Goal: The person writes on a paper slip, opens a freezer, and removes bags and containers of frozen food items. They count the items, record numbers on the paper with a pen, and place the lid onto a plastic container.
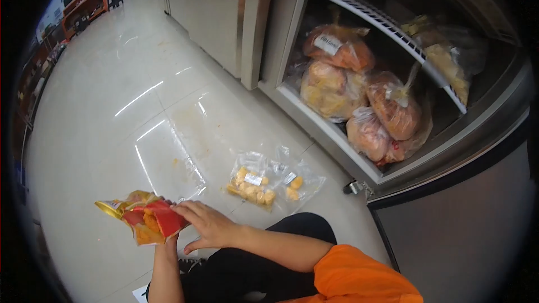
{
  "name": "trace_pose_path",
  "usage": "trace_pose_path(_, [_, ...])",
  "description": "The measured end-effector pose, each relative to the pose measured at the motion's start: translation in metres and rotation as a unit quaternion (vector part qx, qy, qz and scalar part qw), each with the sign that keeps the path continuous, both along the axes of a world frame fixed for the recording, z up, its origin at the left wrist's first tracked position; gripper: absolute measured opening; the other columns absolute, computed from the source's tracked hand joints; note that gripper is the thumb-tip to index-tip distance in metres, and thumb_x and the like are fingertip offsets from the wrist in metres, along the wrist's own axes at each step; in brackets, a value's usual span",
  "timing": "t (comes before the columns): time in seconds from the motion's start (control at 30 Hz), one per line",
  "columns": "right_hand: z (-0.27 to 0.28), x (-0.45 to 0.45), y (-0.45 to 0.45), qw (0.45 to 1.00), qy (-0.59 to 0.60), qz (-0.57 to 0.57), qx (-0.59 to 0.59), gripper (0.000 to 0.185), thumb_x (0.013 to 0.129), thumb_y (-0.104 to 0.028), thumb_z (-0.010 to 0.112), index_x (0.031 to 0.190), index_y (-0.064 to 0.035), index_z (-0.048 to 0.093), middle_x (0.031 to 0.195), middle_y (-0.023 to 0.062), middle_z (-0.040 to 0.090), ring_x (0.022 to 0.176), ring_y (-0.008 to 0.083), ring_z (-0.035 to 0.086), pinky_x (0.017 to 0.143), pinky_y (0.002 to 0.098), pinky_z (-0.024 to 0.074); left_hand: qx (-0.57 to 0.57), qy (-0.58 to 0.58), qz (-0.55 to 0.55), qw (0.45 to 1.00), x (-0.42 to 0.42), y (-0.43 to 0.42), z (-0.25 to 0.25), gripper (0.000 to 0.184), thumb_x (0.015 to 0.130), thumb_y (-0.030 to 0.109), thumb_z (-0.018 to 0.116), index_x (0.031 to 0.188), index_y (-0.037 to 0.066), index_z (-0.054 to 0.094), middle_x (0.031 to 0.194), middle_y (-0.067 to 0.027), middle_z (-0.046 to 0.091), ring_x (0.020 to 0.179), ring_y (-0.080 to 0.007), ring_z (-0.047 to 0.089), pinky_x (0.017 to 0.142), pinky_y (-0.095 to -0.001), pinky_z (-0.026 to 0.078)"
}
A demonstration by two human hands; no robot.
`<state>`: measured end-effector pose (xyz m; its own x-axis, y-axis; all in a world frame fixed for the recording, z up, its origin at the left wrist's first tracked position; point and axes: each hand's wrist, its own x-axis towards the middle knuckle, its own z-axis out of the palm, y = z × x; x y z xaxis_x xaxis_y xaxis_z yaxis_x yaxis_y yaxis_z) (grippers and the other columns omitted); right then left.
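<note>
A red and gold food packet (150,220), showing golden-orange pieces on its front, is held above the floor at the lower left. My left hand (170,242) supports it from behind and below, its fingers mostly hidden by the packet. With fingers stretched out and thumb apart, my right hand (212,225) reaches to the packet's right edge, fingertips touching or very close to it. On the floor beyond lie a clear bag of yellow chunks (251,186) with a white label and another clear bag (296,182) with a few yellow pieces.
At the right stands an open fridge or freezer cabinet (331,129). Bagged meat (393,106) and other bags are piled inside, below a white wire shelf (387,33). Its open door (455,224) spreads at lower right. Tiled floor (101,134) stretches left, with shelving (33,90) along the far left.
</note>
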<state>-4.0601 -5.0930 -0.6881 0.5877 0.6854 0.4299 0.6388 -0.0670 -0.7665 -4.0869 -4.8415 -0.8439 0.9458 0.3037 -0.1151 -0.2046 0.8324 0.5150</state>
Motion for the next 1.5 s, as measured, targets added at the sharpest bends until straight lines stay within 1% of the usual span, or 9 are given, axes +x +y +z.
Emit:
trace_pose_path(0.03, [-0.002,0.0,0.0,1.0,0.0,-0.002,-0.002,0.108,0.069,-0.045,0.088,0.151,0.0005,0.035,0.141,0.0229,0.044,0.127,0.0409,0.048,0.11,0.0449,0.0406,0.03,0.028,0.014,0.999,0.001,0.01,-0.018,0.038,0.103,0.047,0.05,0.121,0.015,0.062,0.111,-0.0065,0.068,0.101,-0.0252,0.066,0.091,-0.0447,0.056])
trace_pose_path(0.13, [0.002,0.0,-0.001,1.0,0.013,0.007,-0.014,0.107,0.07,-0.044,0.088,0.151,0.0006,0.035,0.142,0.0228,0.043,0.129,0.0406,0.047,0.11,0.0447,0.0403,0.046,0.005,0.001,0.999,-0.008,-0.034,0.062,0.039,0.103,0.048,0.05,0.12,0.015,0.062,0.111,-0.0065,0.068,0.102,-0.0241,0.065,0.091,-0.0433,0.056])
trace_pose_path(0.23, [0.001,-0.001,-0.001,1.0,0.017,0.007,-0.023,0.106,0.071,-0.043,0.088,0.153,-0.0011,0.034,0.144,0.0221,0.042,0.131,0.0402,0.046,0.111,0.0447,0.0399,0.047,0.018,0.012,0.999,-0.008,-0.041,0.077,0.039,0.102,0.049,0.05,0.119,0.016,0.062,0.112,-0.0066,0.068,0.102,-0.0239,0.065,0.092,-0.0427,0.055])
trace_pose_path(0.57, [0.001,0.001,-0.002,0.999,0.021,0.019,-0.031,0.103,0.075,-0.042,0.086,0.154,-0.0026,0.032,0.145,0.0212,0.04,0.133,0.0399,0.045,0.112,0.0453,0.039,0.008,0.027,0.018,0.999,-0.005,-0.019,0.027,0.038,0.103,0.048,0.049,0.119,0.016,0.061,0.112,-0.0066,0.067,0.103,-0.0238,0.064,0.093,-0.0422,0.055])
trace_pose_path(0.63, [-0.001,0.001,-0.001,0.999,0.022,0.02,-0.032,0.103,0.075,-0.041,0.086,0.154,-0.0027,0.032,0.145,0.0211,0.04,0.132,0.0398,0.045,0.112,0.0452,0.039,0.043,0.012,0.014,0.999,-0.002,-0.007,0.004,0.038,0.103,0.048,0.049,0.119,0.016,0.062,0.112,-0.0068,0.067,0.103,-0.0242,0.065,0.093,-0.0428,0.055])
trace_pose_path(0.77, [-0.002,0.0,-0.001,0.999,0.02,0.017,-0.032,0.103,0.076,-0.04,0.086,0.154,-0.003,0.031,0.145,0.0206,0.04,0.132,0.0395,0.045,0.112,0.0454,0.0394,-0.007,-0.024,-0.007,1.0,-0.005,-0.013,0.02,0.038,0.103,0.048,0.049,0.122,0.016,0.062,0.113,-0.0072,0.068,0.104,-0.0243,0.065,0.093,-0.0434,0.055])
trace_pose_path(0.87, [-0.003,0.0,0.0,0.999,0.026,0.021,-0.035,0.105,0.072,-0.035,0.088,0.153,-0.0013,0.03,0.145,0.0217,0.039,0.132,0.0413,0.044,0.111,0.0473,0.0401,-0.001,0.009,0.0,1.0,-0.006,-0.02,0.034,0.04,0.102,0.049,0.05,0.123,0.016,0.062,0.113,-0.008,0.069,0.104,-0.0255,0.066,0.093,-0.0445,0.055])
trace_pose_path(0.97, [-0.001,0.001,-0.002,0.998,0.033,0.029,-0.034,0.105,0.072,-0.035,0.088,0.153,-0.0013,0.03,0.145,0.0218,0.038,0.132,0.0414,0.044,0.111,0.0474,0.0399,-0.004,-0.034,-0.009,0.999,-0.001,-0.016,0.022,0.041,0.101,0.05,0.051,0.122,0.017,0.063,0.112,-0.0075,0.07,0.102,-0.0257,0.067,0.091,-0.0445,0.056])
trace_pose_path(1.5, [-0.001,0.0,0.0,0.999,0.016,0.015,-0.035,0.1,0.076,-0.033,0.086,0.155,-0.0041,0.03,0.144,0.0196,0.04,0.131,0.0392,0.045,0.11,0.0455,0.0411,0.01,0.008,0.004,1.0,-0.002,-0.008,0.008,0.035,0.103,0.047,0.051,0.121,0.018,0.061,0.112,-0.0048,0.067,0.102,-0.0223,0.064,0.091,-0.0411,0.055])
